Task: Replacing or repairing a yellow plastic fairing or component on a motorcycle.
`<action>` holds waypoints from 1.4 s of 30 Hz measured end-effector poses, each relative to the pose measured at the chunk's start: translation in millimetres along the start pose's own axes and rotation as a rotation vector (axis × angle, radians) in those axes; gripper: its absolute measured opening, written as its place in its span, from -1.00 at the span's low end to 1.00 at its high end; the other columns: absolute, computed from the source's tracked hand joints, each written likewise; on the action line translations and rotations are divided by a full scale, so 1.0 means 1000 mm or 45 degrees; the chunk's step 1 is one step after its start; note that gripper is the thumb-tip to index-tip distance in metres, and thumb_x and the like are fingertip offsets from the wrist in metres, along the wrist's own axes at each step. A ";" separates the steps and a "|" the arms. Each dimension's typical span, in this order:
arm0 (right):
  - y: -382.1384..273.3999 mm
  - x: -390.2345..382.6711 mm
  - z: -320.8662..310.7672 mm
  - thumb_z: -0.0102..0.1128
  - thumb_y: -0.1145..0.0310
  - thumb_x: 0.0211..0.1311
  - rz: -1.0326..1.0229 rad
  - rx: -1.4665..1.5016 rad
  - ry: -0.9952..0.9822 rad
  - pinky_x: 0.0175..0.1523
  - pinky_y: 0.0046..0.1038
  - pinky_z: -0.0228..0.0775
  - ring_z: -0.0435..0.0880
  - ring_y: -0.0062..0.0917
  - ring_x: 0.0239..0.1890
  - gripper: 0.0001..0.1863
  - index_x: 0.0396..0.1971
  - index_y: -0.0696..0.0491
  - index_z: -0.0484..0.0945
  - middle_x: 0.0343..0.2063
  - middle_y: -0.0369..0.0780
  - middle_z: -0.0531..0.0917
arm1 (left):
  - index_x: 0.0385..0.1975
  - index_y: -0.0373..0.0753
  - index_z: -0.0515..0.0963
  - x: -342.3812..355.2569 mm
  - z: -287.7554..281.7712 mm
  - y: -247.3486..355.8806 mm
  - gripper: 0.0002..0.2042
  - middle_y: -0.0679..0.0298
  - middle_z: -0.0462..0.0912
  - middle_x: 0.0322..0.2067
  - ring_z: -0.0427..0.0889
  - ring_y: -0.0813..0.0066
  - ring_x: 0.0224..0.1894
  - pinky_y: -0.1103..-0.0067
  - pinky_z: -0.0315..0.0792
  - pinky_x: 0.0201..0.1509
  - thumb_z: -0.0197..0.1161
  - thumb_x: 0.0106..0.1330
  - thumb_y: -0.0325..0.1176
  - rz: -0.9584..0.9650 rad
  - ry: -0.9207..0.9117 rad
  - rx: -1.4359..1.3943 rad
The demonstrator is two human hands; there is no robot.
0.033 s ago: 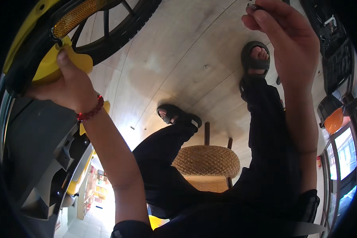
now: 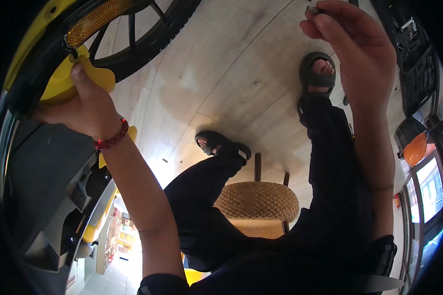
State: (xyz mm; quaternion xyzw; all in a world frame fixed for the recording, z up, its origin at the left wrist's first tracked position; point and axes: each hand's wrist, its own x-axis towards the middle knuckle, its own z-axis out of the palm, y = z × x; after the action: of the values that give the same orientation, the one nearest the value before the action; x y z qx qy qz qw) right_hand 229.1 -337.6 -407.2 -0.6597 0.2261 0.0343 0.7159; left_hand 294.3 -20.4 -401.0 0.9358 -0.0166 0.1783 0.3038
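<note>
My left hand, with a red bead bracelet at the wrist, grips a yellow panel beside a black wheel. Its thumb presses on the near face by a small hole, and its fingers are hidden behind the panel. Just above the thumb an amber reflector is fixed to the vehicle. Up at the top right, my right hand pinches a small metal cylinder between fingertips, apart from the vehicle. Whether that piece is a bolt or a tool bit I cannot tell.
The spoked wheel stands at the upper left. Below my left forearm is dark bodywork. A woven stool sits between my legs. Along the right edge lie a black tool case and an orange rounded object.
</note>
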 end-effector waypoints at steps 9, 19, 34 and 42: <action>-0.031 -0.029 -0.001 0.16 0.60 0.17 0.029 0.087 -0.055 -0.19 -0.63 0.47 0.62 -0.62 -0.35 -0.86 -0.26 0.28 0.51 -0.39 -0.22 0.62 | 0.28 -0.33 -0.14 -0.007 -0.003 0.002 -0.14 -0.10 0.15 0.14 0.25 0.05 0.23 0.28 0.19 0.31 0.36 0.11 -0.38 -0.020 0.053 0.039; -0.076 -0.104 -0.083 0.18 0.51 0.16 -0.168 -0.316 0.215 -0.29 -0.61 0.47 0.63 -0.61 -0.42 -0.86 -0.32 0.26 0.55 -0.49 -0.21 0.65 | 0.30 -0.33 -0.08 0.001 -0.005 0.007 -0.09 -0.23 0.12 0.19 0.10 -0.12 0.28 0.17 0.06 0.34 0.43 0.04 -0.32 0.021 0.070 0.203; -0.023 -0.159 -0.064 0.21 0.39 0.15 0.037 -0.307 -0.034 -0.22 -0.60 0.47 0.66 -0.62 -0.39 -0.77 -0.26 0.22 0.57 -0.48 -0.23 0.67 | 0.31 -0.16 -0.06 0.014 0.000 -0.023 -0.04 -0.13 0.16 0.18 0.13 -0.09 0.26 0.17 0.11 0.31 0.48 -0.05 -0.28 -0.018 0.059 0.148; -0.013 -0.059 0.066 0.20 0.37 0.17 -0.367 -0.242 -0.344 -0.21 -0.58 0.44 0.61 -0.63 -0.37 -0.77 -0.22 0.18 0.58 -0.42 -0.24 0.66 | 0.32 -0.19 -0.02 0.001 -0.006 -0.001 -0.08 -0.13 0.09 0.20 0.10 -0.09 0.27 0.19 0.03 0.35 0.46 -0.01 -0.26 0.020 0.118 0.091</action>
State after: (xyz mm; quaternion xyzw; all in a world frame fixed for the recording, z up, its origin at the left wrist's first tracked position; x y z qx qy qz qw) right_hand 198.8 -261.5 -371.9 -0.7391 0.0273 0.0409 0.6718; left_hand 293.6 -16.2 -396.8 0.9366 -0.0036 0.2243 0.2692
